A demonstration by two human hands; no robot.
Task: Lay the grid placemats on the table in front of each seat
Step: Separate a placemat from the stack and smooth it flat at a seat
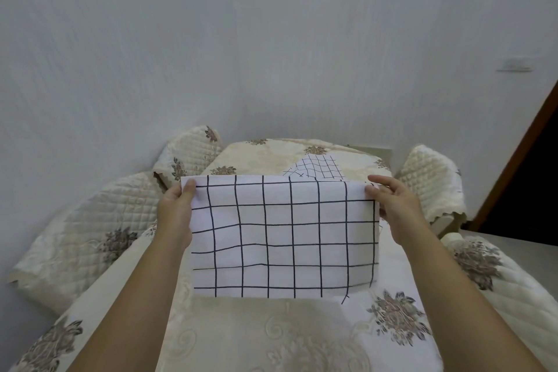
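Observation:
A white placemat with a black grid [283, 235] hangs in the air above the middle of the table [271, 338], which wears a cream floral cloth. My left hand [176, 208] pinches its upper left corner, and my right hand [392, 205] pinches the upper right corner. The mat droops toward me and hides the tabletop behind it. At the far end of the table lies a second grid placemat [320, 167], crumpled and partly hidden by the held one.
Chairs with quilted cream covers stand round the table: two on the left [90, 229] [187, 154] and two on the right [431, 181] [513, 290]. A pale wall stands close behind the far end. A dark doorway [531, 190] opens at the right.

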